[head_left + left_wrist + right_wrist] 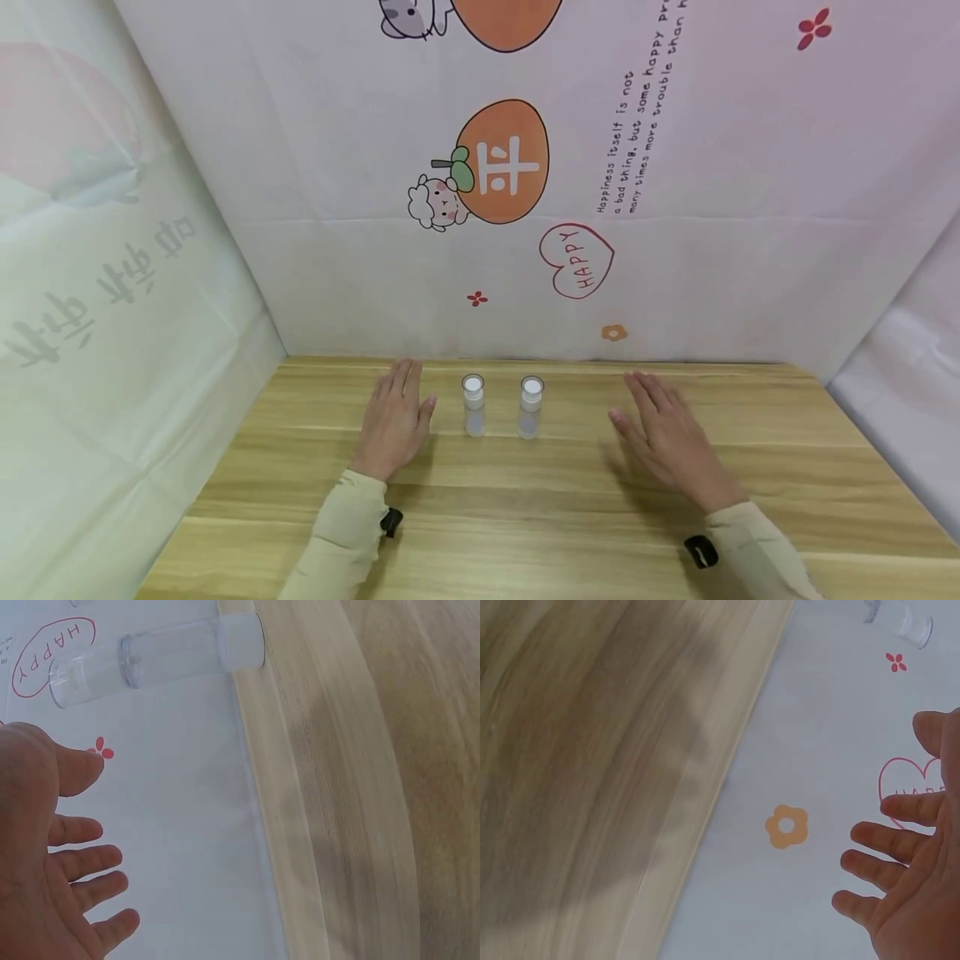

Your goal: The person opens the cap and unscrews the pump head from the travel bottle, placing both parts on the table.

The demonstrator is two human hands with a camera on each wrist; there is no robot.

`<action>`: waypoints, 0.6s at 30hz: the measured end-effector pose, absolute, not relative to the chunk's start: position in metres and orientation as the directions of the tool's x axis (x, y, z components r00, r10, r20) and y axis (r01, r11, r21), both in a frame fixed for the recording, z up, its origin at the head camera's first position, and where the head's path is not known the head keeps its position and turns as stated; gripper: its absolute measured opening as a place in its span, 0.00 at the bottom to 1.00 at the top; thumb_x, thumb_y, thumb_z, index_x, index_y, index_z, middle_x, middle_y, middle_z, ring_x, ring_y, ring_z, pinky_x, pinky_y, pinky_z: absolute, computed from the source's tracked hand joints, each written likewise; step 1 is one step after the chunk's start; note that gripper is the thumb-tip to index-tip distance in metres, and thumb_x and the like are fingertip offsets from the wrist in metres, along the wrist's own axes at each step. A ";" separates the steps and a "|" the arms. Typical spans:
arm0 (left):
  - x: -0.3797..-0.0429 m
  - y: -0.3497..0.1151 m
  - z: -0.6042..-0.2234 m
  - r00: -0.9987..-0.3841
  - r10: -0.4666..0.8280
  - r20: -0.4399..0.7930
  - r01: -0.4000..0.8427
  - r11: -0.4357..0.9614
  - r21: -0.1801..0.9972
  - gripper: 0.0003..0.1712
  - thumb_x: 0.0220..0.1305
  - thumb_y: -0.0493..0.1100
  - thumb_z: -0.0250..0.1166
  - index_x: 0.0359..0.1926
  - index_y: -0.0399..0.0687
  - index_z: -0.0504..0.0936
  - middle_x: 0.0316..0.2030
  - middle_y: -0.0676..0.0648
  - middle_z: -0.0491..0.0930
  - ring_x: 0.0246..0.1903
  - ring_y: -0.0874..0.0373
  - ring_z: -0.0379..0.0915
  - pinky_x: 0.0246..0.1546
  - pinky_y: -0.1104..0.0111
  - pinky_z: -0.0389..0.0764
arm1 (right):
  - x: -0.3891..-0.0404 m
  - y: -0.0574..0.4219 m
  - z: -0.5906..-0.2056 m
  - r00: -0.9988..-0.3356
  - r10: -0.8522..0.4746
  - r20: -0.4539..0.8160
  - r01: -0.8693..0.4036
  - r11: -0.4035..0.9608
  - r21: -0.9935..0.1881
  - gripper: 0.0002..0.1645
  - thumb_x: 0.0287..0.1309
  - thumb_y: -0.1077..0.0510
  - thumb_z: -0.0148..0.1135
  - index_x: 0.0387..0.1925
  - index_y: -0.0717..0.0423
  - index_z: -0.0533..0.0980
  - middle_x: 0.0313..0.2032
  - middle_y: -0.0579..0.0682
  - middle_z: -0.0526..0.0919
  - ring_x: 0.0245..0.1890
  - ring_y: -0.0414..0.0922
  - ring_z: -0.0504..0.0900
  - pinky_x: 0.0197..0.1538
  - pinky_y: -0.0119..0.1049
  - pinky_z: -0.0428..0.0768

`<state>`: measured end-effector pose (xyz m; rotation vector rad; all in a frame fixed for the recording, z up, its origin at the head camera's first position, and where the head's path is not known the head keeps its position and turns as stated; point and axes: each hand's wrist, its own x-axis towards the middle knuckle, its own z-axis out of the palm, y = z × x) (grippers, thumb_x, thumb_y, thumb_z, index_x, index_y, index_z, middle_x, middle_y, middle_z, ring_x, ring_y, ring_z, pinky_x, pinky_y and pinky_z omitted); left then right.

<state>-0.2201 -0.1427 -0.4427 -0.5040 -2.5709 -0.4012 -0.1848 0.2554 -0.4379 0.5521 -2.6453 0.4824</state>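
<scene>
Two small clear bottles stand upright side by side on the wooden table, the left bottle (474, 408) and the right bottle (529, 410). Each has a transparent cap over a white top. My left hand (393, 421) is just left of the left bottle, apart from it, fingers straight and thumb spread. In the left wrist view, one clear bottle (172, 654) with a white base shows beyond the thumb. Farther from the bottles, my right hand (671, 437) has straight fingers and holds nothing. Part of a bottle (904, 622) appears at the top of the right wrist view.
The wood-grain table (525, 517) ends at a white printed cloth (360, 250) hanging behind it. Another cloth (112, 400) hangs along the left side, and more cloth (900, 383) on the right. Black bands (701, 552) are on both wrists.
</scene>
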 end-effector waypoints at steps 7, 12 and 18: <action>-0.218 -0.141 -0.443 -0.831 0.266 0.489 0.420 0.876 0.237 0.29 0.74 0.43 0.62 0.66 0.27 0.69 0.63 0.28 0.72 0.62 0.33 0.69 0.62 0.43 0.71 | -0.181 0.250 -0.436 -0.855 -0.280 0.437 -0.429 0.856 -0.290 0.34 0.75 0.48 0.55 0.68 0.70 0.65 0.64 0.71 0.69 0.65 0.70 0.65 0.63 0.67 0.66; -0.217 -0.138 -0.443 -0.840 0.262 0.475 0.436 0.847 0.304 0.24 0.73 0.41 0.62 0.63 0.29 0.73 0.59 0.31 0.75 0.59 0.35 0.72 0.57 0.45 0.76 | -0.178 0.245 -0.435 -0.866 -0.274 0.419 -0.423 0.848 -0.319 0.30 0.75 0.49 0.55 0.66 0.67 0.68 0.62 0.70 0.72 0.63 0.69 0.68 0.60 0.68 0.69; -0.216 -0.135 -0.443 -0.890 0.240 0.387 0.404 0.807 0.430 0.26 0.71 0.41 0.64 0.64 0.32 0.73 0.62 0.33 0.74 0.62 0.37 0.70 0.61 0.46 0.72 | -0.177 0.242 -0.433 -0.860 -0.284 0.423 -0.434 0.843 -0.317 0.28 0.73 0.51 0.59 0.64 0.67 0.70 0.59 0.69 0.75 0.60 0.68 0.72 0.59 0.67 0.71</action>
